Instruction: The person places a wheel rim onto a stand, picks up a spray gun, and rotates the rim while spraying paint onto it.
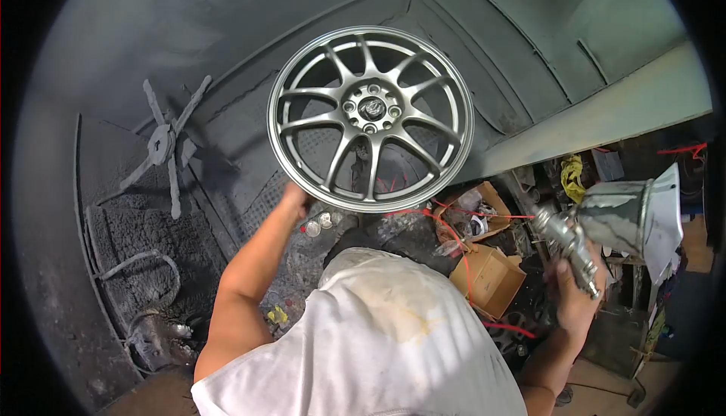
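Note:
A silver-grey multi-spoke wheel [373, 108] fills the upper middle of the head view, face up toward the camera. My left hand [297, 198] is at its lower left edge; most of its fingers are hidden behind the rim, so its grip does not show. On the right, my right hand [576, 289] is wrapped round a metal spray gun [566, 246]. A paint-smeared cup [618, 215] sits on the gun, with a white sheet or cone at its outer end. The gun points left and is apart from the wheel.
A grey-coated cross-shaped stand [161, 145] is at the left, above a shaggy dark mat [155, 257]. Cardboard boxes [488, 280] and a red hose [466, 265] lie below and right of the wheel. Cluttered shelves with a yellow bag [572, 178] stand at the right.

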Demonstrator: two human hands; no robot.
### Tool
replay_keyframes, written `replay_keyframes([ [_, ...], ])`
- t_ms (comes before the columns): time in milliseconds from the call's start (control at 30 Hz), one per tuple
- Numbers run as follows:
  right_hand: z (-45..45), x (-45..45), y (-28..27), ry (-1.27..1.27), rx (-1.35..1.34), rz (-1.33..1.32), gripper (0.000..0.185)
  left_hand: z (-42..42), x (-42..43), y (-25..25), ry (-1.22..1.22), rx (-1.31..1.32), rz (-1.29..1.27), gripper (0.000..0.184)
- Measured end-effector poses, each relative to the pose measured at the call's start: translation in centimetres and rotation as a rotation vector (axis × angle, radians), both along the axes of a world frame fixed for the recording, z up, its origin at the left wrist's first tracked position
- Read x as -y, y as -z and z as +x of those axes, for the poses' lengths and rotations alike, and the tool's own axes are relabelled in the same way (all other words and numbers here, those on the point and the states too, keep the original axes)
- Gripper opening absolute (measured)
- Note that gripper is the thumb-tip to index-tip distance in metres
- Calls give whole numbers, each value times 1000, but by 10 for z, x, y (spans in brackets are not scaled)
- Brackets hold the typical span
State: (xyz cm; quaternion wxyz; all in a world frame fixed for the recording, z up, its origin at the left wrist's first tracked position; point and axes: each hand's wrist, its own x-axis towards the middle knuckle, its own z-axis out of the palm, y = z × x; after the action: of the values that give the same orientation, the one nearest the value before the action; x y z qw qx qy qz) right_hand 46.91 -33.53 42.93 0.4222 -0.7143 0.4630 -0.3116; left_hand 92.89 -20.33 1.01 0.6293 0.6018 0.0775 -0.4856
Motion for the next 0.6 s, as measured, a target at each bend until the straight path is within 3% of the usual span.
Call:
replay_keyframes([
  [33,-10,-5,2,-52,2,57,61,-22,2,4,-5,-46,58,31],
  [67,-14,-12,1,-44,6,57,61,-50,10,-6,-45,-141,-63,47],
  [100,-14,-21,-1,-93,37,153,61,-73,13,3,-38,-226,-109,50],
  [133,-14,-29,-1,-142,71,248,61,-104,21,-5,-106,-88,-107,45],
  [167,-15,-33,3,-155,126,248,62,-137,32,-53,-87,-166,-88,36],
  [200,-16,-34,3,-146,132,252,62,-161,39,-46,-108,-42,-6,25],
  [300,-20,-31,7,-89,36,27,54,-200,43,-56,508,-28,53,27],
  [333,-13,-30,1,6,38,80,51,-210,43,-65,735,-13,60,37],
  [400,-24,-23,12,97,21,26,52,-230,37,-43,665,-235,-125,34],
  [533,-35,-28,11,30,3,117,54,-214,33,-19,503,-432,6,28],
  [600,-35,-34,0,-130,106,364,55,-200,27,-21,47,-512,-92,19],
])
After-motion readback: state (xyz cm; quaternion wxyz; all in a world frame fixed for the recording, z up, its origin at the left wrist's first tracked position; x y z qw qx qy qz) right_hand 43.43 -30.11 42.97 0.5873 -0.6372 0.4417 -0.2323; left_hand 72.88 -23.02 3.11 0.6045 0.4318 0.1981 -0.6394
